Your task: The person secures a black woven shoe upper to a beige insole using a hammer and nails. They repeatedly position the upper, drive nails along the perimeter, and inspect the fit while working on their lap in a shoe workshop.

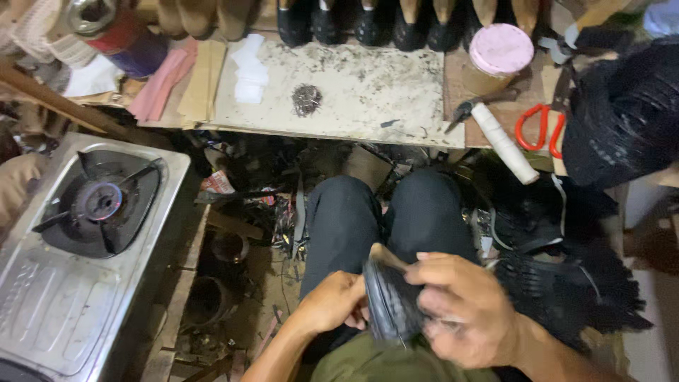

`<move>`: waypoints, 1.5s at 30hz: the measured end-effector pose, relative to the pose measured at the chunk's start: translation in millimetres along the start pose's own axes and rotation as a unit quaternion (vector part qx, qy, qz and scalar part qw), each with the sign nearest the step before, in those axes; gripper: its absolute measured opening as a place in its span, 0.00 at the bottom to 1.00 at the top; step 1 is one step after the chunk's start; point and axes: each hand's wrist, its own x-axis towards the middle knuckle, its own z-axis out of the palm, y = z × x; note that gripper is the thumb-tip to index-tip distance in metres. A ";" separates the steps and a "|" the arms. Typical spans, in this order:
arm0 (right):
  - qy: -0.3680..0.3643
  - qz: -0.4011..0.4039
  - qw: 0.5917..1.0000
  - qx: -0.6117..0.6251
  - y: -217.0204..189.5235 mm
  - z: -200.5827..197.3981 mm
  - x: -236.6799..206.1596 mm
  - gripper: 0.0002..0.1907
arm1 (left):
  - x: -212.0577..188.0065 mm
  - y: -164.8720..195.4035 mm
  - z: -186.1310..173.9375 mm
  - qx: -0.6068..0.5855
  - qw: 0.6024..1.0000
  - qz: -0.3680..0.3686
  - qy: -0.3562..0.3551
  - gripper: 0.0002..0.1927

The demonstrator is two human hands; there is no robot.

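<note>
Over my lap I hold a black shoe (387, 301) with a tan inner edge, its sole side turned toward my left. My left hand (331, 303) grips it from the left side. My right hand (463, 305) wraps over its right side, slightly blurred. My knees in dark trousers (385, 219) are just beyond the shoe.
A single-burner gas stove (92, 233) sits at the left. Ahead lies a stained white board (353, 92) with a wire-wool ball (306, 99), a white roll (503, 143), red-handled scissors (537, 131), a pink-lidded jar (499, 53). Black woven shoe uppers (566, 283) are piled at the right.
</note>
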 end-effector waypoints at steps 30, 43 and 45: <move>0.029 0.323 0.919 0.225 17.1 11.7 30.1 0.34 | -26.0 80.2 1.9 0.227 0.872 0.421 0.106 0.53; -0.059 0.294 0.948 0.108 12.6 -14.9 54.9 0.35 | -34.3 102.0 12.7 0.141 0.901 0.391 0.122 0.55; -0.056 0.271 0.956 0.101 16.0 -13.1 55.8 0.34 | -33.0 102.3 10.8 0.143 0.906 0.379 0.122 0.51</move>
